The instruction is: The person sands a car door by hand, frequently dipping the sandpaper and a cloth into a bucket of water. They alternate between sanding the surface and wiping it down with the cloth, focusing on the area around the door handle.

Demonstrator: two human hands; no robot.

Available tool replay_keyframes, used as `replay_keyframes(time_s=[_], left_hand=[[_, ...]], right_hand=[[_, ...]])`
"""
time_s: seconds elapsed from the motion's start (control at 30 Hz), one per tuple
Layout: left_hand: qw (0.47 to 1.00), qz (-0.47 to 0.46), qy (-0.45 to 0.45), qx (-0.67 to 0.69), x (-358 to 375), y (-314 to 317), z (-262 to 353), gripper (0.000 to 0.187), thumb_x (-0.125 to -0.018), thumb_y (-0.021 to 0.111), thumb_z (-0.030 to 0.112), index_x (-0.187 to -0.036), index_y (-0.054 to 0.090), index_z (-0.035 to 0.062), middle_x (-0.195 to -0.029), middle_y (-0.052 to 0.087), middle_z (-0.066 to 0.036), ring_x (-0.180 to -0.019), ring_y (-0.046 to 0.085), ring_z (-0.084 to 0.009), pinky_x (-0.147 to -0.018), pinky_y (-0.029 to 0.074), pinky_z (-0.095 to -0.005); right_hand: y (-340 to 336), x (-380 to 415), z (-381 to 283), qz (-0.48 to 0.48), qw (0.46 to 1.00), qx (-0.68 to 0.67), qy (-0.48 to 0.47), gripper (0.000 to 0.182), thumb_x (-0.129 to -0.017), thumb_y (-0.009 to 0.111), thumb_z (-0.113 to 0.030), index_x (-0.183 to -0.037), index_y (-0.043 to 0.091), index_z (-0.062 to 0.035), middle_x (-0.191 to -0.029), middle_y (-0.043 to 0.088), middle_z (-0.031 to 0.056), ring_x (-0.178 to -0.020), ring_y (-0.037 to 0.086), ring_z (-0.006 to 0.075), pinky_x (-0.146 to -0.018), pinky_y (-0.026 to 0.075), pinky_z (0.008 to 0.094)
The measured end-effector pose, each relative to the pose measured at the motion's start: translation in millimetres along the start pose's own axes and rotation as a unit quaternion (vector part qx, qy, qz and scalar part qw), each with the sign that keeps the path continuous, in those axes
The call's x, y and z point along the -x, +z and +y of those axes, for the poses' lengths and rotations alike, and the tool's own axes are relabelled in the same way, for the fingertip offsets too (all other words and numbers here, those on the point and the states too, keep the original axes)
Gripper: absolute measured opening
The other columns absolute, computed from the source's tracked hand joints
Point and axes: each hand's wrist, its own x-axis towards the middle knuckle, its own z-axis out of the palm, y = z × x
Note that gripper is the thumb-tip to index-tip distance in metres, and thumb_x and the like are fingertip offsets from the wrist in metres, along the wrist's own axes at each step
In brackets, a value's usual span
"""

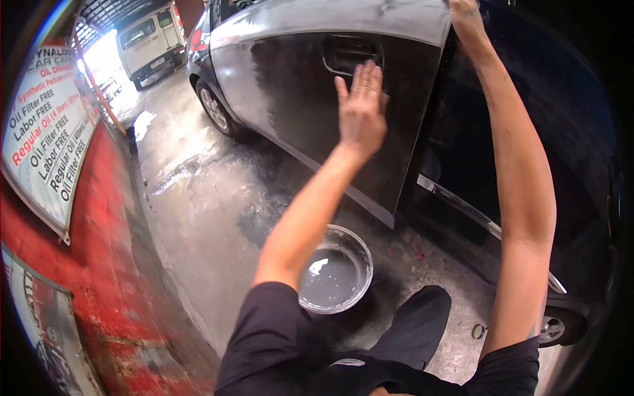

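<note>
The open car door (284,92) has a dark, dull lower panel and a lighter grey upper part. My left hand (362,109) is against the dark panel just below the recess of the door handle (353,54), fingers stretched upward. Whether something thin lies under its palm is hidden. My right hand (465,20) is raised at the top edge of the door, its fingertips cut off by the frame, so its grip cannot be made out. Below my left forearm, a round basin (366,254) of cloudy water stands on the floor.
A red wall (119,264) with a printed sign (46,125) runs along the left. A white van (150,41) stands at the back. The dark car body (568,145) is at the right. A roll of tape (479,331) lies on the wet concrete floor (191,218).
</note>
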Motion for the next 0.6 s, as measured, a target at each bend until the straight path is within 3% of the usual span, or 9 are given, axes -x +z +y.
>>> replay_keyframes(time_s=[0.07,0.17,0.3,0.37,0.4,0.43,0.5,0.53,0.6], left_hand=[[0.997,-0.032,-0.028,-0.064,-15.8,-17.9,-50.6,0.047,-0.107,0.052,0.019,-0.148,0.052,-0.0015,-0.160,0.046,-0.019,-0.150,0.040,-0.0369,-0.124,0.017,-0.0639],[0.993,-0.033,-0.076,-0.089,-24.3,-17.5,-56.5,0.044,-0.108,0.049,0.023,-0.144,0.057,-0.0010,-0.158,0.049,-0.019,-0.149,0.042,-0.0366,-0.124,0.019,-0.0644],[0.994,0.028,-0.063,0.085,-12.7,-6.2,17.0,0.039,-0.108,0.052,0.019,-0.139,0.061,-0.0006,-0.151,0.056,-0.021,-0.144,0.049,-0.0373,-0.125,0.022,-0.0579],[0.999,-0.005,0.042,0.012,-9.6,-17.1,-16.5,0.037,-0.103,0.059,0.016,-0.137,0.064,0.0016,-0.148,0.059,-0.019,-0.142,0.052,-0.0333,-0.124,0.024,-0.0584],[0.999,-0.011,0.038,-0.016,-15.8,-21.5,-35.2,0.037,-0.104,0.058,0.016,-0.137,0.064,0.0021,-0.148,0.059,-0.018,-0.143,0.052,-0.0324,-0.124,0.023,-0.0592],[0.998,-0.022,0.026,-0.044,-14.1,-25.9,-54.3,0.036,-0.104,0.057,0.016,-0.136,0.064,0.0025,-0.148,0.059,-0.017,-0.143,0.051,-0.0315,-0.125,0.022,-0.0601],[0.993,-0.039,0.030,-0.112,-17.3,-32.6,-83.4,0.037,-0.107,0.051,0.017,-0.138,0.062,0.0008,-0.152,0.057,-0.014,-0.146,0.048,-0.0307,-0.126,0.016,-0.0601],[0.994,-0.022,-0.002,-0.103,-18.6,-25.8,-77.7,0.038,-0.107,0.051,0.018,-0.139,0.061,-0.0006,-0.152,0.056,-0.016,-0.147,0.046,-0.0321,-0.126,0.015,-0.0596],[0.993,0.011,-0.104,-0.054,-14.3,-7.4,-45.2,0.042,-0.108,0.051,0.021,-0.141,0.059,-0.0031,-0.153,0.053,-0.022,-0.149,0.041,-0.0373,-0.126,0.016,-0.0587]], right_hand=[[-11.5,-1.3,-13.4,-0.004,0.952,-0.240,0.188,0.024,-0.100,0.050,-0.010,-0.090,0.066,0.0045,-0.086,0.066,0.0212,-0.086,0.063,0.0358,-0.079,0.047,0.0480],[-7.9,-5.4,-34.7,0.098,0.954,-0.237,0.157,0.024,-0.100,0.050,-0.011,-0.088,0.064,0.0046,-0.083,0.065,0.0156,-0.083,0.061,0.0281,-0.077,0.046,0.0444],[4.6,-0.2,16.0,0.027,0.999,-0.043,0.014,0.026,-0.101,0.049,-0.013,-0.088,0.062,0.0049,-0.083,0.064,0.0129,-0.083,0.058,0.0241,-0.076,0.046,0.0418],[-4.5,1.3,2.0,-0.015,0.986,-0.138,0.093,0.027,-0.102,0.048,-0.013,-0.089,0.063,0.0043,-0.084,0.065,0.0149,-0.084,0.059,0.0248,-0.077,0.046,0.0413],[-3.1,-1.4,-30.1,0.090,0.940,-0.298,0.140,0.027,-0.102,0.047,-0.013,-0.087,0.062,0.0034,-0.081,0.062,0.0160,-0.080,0.058,0.0265,-0.075,0.045,0.0421],[-3.5,0.6,-26.0,0.087,0.939,-0.299,0.143,0.027,-0.102,0.047,-0.013,-0.087,0.062,0.0034,-0.081,0.062,0.0160,-0.080,0.058,0.0265,-0.075,0.045,0.0421],[-8.2,-0.7,-2.1,-0.013,0.985,-0.134,0.106,0.027,-0.102,0.047,-0.013,-0.086,0.061,0.0028,-0.080,0.060,0.0151,-0.079,0.057,0.0255,-0.073,0.045,0.0400],[-6.8,-0.7,7.8,-0.009,0.985,-0.132,0.110,0.027,-0.102,0.047,-0.013,-0.086,0.061,0.0028,-0.080,0.060,0.0151,-0.079,0.057,0.0255,-0.073,0.045,0.0400],[6.6,2.2,12.5,0.042,0.999,-0.010,-0.032,0.026,-0.102,0.047,-0.012,-0.086,0.060,0.0026,-0.078,0.058,0.0140,-0.078,0.055,0.0248,-0.072,0.044,0.0398]])
